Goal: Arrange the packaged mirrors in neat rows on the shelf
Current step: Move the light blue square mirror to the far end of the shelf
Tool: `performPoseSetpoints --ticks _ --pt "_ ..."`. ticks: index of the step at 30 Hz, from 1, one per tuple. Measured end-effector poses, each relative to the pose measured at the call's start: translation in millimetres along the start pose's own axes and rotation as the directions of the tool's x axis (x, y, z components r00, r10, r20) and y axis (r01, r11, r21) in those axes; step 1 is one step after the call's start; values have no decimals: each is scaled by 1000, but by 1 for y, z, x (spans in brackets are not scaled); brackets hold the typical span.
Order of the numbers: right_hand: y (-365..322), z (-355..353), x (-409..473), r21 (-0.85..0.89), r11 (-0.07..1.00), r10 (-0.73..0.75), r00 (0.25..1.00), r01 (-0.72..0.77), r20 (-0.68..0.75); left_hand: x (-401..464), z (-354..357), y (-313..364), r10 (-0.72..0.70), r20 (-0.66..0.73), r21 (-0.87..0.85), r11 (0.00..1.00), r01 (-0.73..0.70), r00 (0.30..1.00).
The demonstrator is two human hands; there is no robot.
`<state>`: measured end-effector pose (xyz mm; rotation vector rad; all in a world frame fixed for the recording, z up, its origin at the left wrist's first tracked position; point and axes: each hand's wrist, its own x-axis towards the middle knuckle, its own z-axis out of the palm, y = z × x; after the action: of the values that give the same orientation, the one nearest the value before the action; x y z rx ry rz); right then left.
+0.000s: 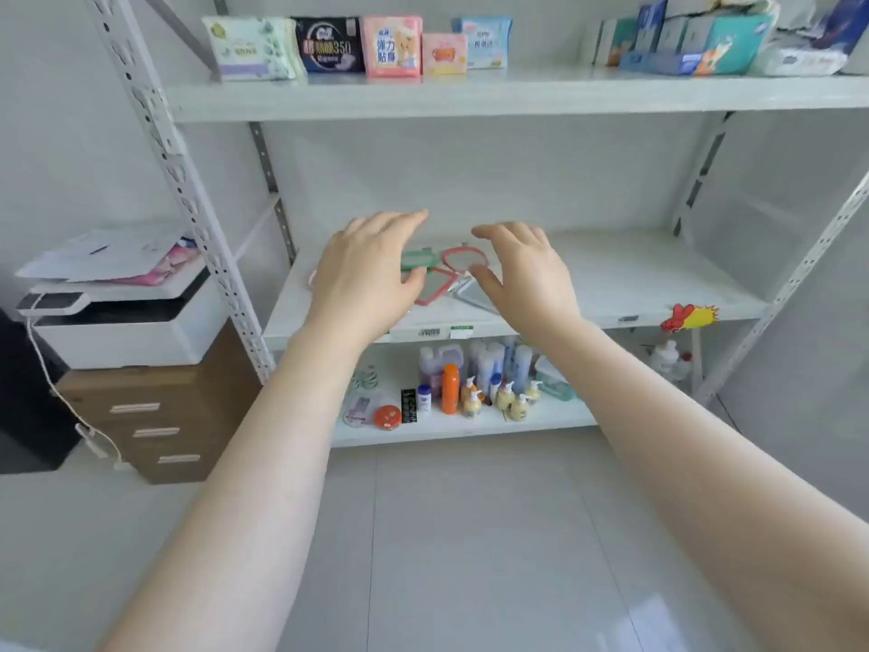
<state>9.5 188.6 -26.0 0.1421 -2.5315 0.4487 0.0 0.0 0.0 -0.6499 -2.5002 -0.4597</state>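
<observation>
Several packaged mirrors lie in a loose cluster on the middle shelf point(635, 275): a green-framed mirror point(416, 260), a red-framed mirror point(460, 258) behind, another red-framed mirror point(439, 287) in front, and a grey-edged one point(472, 296) partly hidden. My left hand point(369, 270) hovers over the left side of the cluster, fingers spread, thumb close to the green mirror. My right hand point(526, 270) is over the right side, fingers apart, thumb near the grey-edged mirror. Neither hand clearly grips anything. More mirrors may lie under the hands.
The upper shelf point(517, 94) carries packs of pads and tissues. Bottles point(475, 378) and small tins stand on the bottom shelf. Perforated uprights point(188, 190) frame the bay. A printer point(127, 322) on a brown drawer cabinet stands at left. A price tag and red-yellow sticker point(689, 317) hang on the shelf edge.
</observation>
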Motion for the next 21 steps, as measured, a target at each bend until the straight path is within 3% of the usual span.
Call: performPoseSetpoints --ticks 7,21 --pt "59 60 -10 -70 991 122 979 -112 160 3 89 -11 -53 164 15 999 51 985" --pt "213 139 39 -101 978 205 915 -181 347 81 251 7 -173 367 54 985 164 914"
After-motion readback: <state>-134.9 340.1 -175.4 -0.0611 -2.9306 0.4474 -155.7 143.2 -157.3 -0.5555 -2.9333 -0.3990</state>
